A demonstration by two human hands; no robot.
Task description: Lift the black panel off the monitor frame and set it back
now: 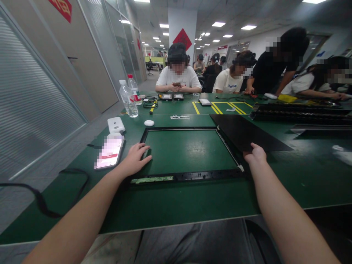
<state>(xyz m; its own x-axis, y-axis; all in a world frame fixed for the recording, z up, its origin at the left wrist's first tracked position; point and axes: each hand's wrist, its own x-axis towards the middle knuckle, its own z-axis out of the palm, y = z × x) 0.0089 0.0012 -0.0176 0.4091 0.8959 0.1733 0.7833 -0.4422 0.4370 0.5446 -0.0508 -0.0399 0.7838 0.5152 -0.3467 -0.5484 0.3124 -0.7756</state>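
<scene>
A rectangular black frame [209,176] lies flat on the green table, with a green strip [152,179] along the left part of its near bar. Resting over the frame's left side is my left hand [136,157], fingers apart and pointing inward; the thumb side hides part of that bar. My right hand [255,156] grips the near edge of a thin flat black panel [244,134], which is tilted above the frame's right side. Most of the right fingers are hidden under the panel. A small whitish piece [241,167] sits at the frame's near right corner.
On the left are a lit phone [110,150], a white device [116,125], two plastic bottles [128,99] and a cable [41,201]. A small white case [149,123] lies behind the frame. Long black bars [299,112] lie back right. People sit across the table.
</scene>
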